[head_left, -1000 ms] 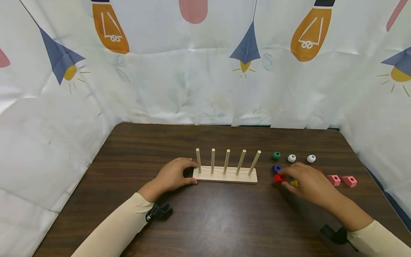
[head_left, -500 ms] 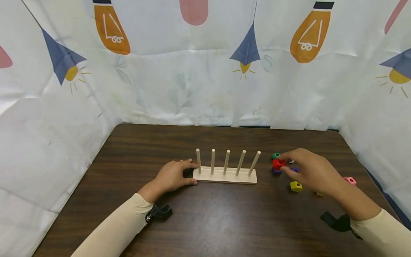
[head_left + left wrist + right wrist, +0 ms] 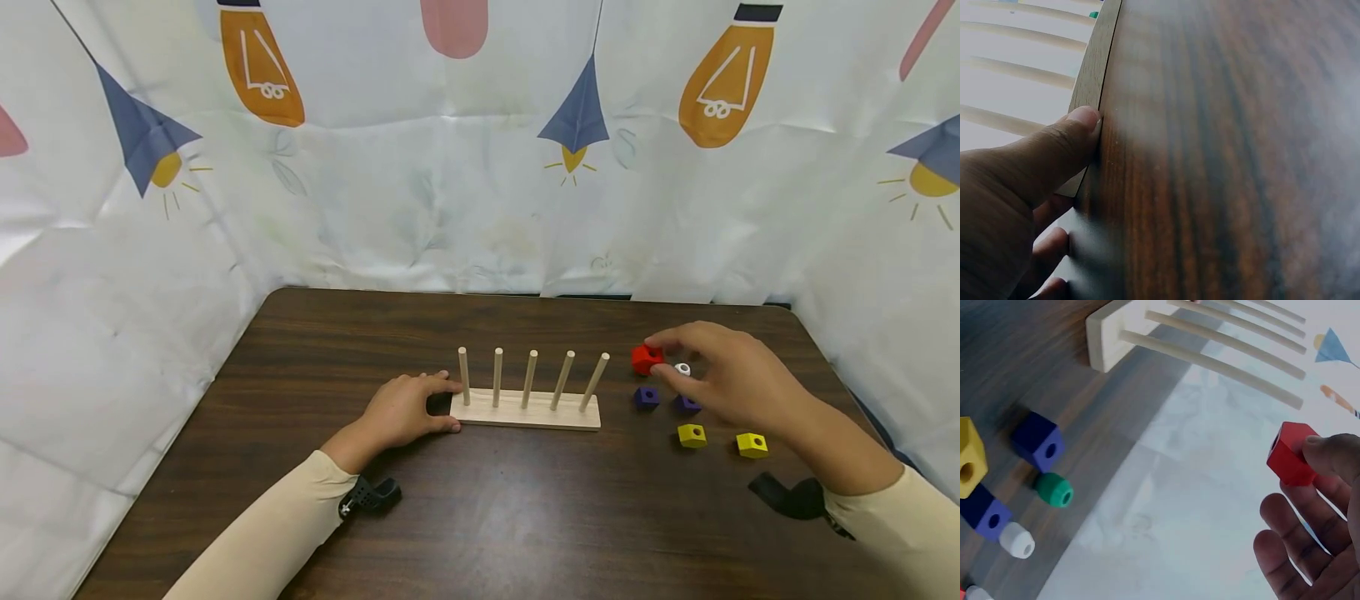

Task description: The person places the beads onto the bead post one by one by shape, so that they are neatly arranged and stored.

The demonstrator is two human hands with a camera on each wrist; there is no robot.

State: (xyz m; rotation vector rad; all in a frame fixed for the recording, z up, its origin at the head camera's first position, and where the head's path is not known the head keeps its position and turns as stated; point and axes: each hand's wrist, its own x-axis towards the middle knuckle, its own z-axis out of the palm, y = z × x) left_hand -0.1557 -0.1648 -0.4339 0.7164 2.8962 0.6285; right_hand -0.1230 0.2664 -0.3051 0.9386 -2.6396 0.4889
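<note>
A wooden board with several upright pegs (image 3: 525,410) stands on the table. My left hand (image 3: 405,408) grips its left end, and in the left wrist view the thumb presses on the board's edge (image 3: 1094,75). My right hand (image 3: 727,375) pinches a red bead (image 3: 647,360) between thumb and fingers, lifted above the table. The right wrist view shows the red bead (image 3: 1292,453) with a hole in one face. Below it lie two purple cubes (image 3: 647,398) and two yellow beads (image 3: 692,436). A green bead (image 3: 1054,489) lies beside one purple cube in the right wrist view.
A white bead (image 3: 682,369) lies just behind my right fingers. The dark wood table (image 3: 360,333) meets a patterned white cloth (image 3: 450,208) at its back and sides. More beads at the right are partly hidden by my right hand.
My right hand has lifted the red bead from beside the yellow bead and carried it up and away, past the purple cube. The left hand stays on the board's end.
</note>
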